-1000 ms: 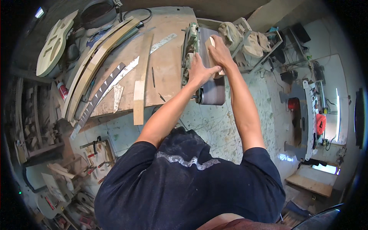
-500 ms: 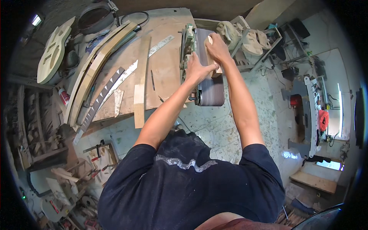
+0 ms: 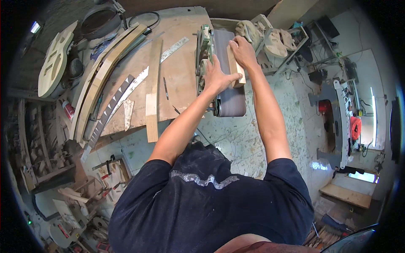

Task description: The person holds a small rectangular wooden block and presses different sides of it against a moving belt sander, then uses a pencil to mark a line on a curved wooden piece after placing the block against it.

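Note:
A pale wooden block lies lengthwise on the wide grey belt of a belt sander, along its right side. My right hand grips the block's far part from above, fingers curled over it. My left hand has its thumb against the near part of the block, with its fingers spread toward the sander's green metal side frame. Some of the block is hidden under my hands.
The bench at left holds long curved boards, a straight board and metal rules. A pale guitar-shaped body stands far left. Carved wooden pieces sit on a rack beyond the sander. Clamps lie low left.
The view has shifted slightly. My hands and the block have moved only a little, the block's near end slightly toward me along the belt. Both hands stay on it.

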Motion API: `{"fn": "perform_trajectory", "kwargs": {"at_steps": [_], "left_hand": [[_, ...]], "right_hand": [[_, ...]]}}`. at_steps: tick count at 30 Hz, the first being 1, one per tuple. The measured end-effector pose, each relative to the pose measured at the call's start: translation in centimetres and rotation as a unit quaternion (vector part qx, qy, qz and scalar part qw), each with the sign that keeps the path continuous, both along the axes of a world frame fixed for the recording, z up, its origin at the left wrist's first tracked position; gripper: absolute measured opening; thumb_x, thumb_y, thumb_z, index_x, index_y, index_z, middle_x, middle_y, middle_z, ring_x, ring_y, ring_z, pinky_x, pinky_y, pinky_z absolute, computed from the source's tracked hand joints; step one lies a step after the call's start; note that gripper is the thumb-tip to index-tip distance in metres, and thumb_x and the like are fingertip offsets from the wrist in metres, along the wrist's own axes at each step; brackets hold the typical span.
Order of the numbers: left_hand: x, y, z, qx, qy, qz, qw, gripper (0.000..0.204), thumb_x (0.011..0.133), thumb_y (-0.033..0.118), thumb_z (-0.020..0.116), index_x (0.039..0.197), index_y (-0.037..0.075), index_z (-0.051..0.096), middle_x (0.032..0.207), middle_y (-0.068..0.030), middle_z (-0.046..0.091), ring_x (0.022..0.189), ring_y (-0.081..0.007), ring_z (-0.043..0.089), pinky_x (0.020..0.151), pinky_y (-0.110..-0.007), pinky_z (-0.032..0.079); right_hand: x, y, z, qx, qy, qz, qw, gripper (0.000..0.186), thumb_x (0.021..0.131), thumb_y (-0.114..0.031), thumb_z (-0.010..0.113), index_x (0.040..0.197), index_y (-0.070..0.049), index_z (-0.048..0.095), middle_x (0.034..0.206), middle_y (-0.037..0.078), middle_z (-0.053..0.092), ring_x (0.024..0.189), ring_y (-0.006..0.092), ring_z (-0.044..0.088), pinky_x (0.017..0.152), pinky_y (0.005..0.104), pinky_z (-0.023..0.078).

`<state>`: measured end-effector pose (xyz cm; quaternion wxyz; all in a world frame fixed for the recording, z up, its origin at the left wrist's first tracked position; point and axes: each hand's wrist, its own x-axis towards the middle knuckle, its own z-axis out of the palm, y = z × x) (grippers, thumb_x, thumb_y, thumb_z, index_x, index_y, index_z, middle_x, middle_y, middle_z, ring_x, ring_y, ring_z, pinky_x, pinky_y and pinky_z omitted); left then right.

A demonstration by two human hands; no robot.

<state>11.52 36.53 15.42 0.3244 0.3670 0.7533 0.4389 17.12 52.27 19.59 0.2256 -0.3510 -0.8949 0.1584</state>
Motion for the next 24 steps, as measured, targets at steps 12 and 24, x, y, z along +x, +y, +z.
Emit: {"fn": "perform_trajectory", "kwargs": {"at_steps": [12, 24], "left_hand": [[0.3, 0.4, -0.8, -0.01, 0.048, -0.007, 0.999, 0.141, 0.059, 0.068, 0.081, 0.158, 0.0, 0.007, 0.159, -0.0367, 0.008, 0.151, -0.0463, 0.009, 0.122, -0.05, 0.018], [0.3, 0.2, -0.1, 0.019, 0.058, -0.003, 0.998, 0.135, 0.062, 0.069, 0.079, 0.157, -0.003, 0.014, 0.159, -0.0372, 0.007, 0.15, -0.0453, 0.011, 0.121, -0.047, 0.019]], "right_hand": [[0.4, 0.2, -0.7, 0.009, 0.022, -0.001, 1.0, 0.037, 0.095, -0.037, 0.054, 0.109, -0.003, 0.061, 0.11, 0.019, 0.064, 0.106, 0.0398, 0.061, 0.09, 0.0484, 0.047], [0.0, 0.4, -1.3, -0.002, 0.011, 0.0, 1.0, 0.04, 0.096, -0.036, 0.052, 0.121, -0.005, 0.06, 0.122, 0.02, 0.062, 0.113, 0.0402, 0.06, 0.096, 0.0501, 0.048]]}}
